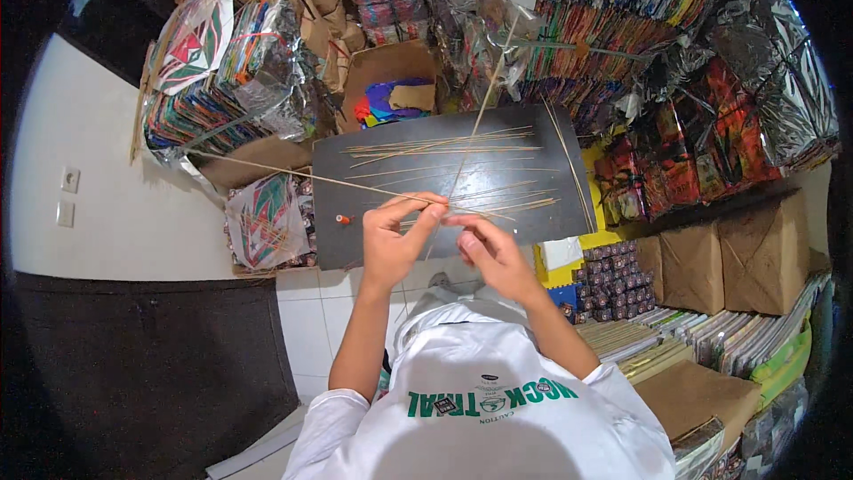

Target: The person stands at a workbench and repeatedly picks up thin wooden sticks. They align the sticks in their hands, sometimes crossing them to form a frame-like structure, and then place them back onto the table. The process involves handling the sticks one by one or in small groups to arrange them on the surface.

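Two thin bamboo sticks cross in front of me. My left hand (400, 229) is closed in a pinch at the crossing. One bamboo stick (293, 174) stretches out to the left, its short end passing to the right under my fingers. The other bamboo stick (484, 107) points away toward the far stacks. Close beside the crossing is my right hand (490, 251), fingers bent and index tip near the left fingertips. Whatever it pinches is too fine to make out. Below lies a dark table (342, 253) with several loose bamboo sticks (444, 144) and a small orange-red thread spool (343, 220).
Bundled colourful sheets (240, 71) and wrapped stacks (604, 9) crowd the far side. An open cardboard box (378, 67) stands behind the table. At the right are brown paper parcels (742, 253) and piled small dark boxes (609, 280). A white wall (107, 142) rises on the left.
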Motion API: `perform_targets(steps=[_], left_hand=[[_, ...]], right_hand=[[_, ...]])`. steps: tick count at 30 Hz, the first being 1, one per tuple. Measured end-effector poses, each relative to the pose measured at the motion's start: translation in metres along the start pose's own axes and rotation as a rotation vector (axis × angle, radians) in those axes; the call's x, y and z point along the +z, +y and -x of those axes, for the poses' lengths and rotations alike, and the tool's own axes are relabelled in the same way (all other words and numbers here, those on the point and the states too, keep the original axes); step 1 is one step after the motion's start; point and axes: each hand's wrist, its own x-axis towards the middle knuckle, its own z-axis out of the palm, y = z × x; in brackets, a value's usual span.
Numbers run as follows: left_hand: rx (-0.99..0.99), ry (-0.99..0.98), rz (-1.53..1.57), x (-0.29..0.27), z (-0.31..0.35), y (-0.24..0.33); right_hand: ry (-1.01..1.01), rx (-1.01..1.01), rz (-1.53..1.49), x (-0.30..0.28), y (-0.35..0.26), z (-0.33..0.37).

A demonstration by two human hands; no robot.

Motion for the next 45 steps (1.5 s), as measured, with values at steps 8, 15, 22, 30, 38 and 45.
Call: perform_targets(steps=[8, 15, 22, 30, 38, 45], left_hand=[[0.051, -0.015, -0.367, -0.002, 0.008, -0.01], [0.172, -0.246, -0.579, -0.014, 0.027, -0.022], [-0.036, -0.346, -0.482, -0.096, 0.035, -0.026], [-0.27, 0.221, 0.11, -0.116, 0.05, -0.045], [-0.169, 0.48, 0.155, -0.102, 0.024, -0.038], [-0.223, 0.145, 0.081, -0.038, 0.015, -0.021]], right_hand=[[-0.062, -0.107, 0.149, 0.013, -0.021, 0.009], [0.071, 0.123, -0.129, -0.024, -0.04, 0.0], [0.475, 0.104, -0.013, -0.112, -0.053, 0.038], [0.291, 0.238, 0.517, -0.2, 0.03, 0.082], [0.243, 0.697, 0.939, -0.234, 0.094, 0.118], [0.232, -0.078, 0.722, -0.109, 0.067, 0.04]])
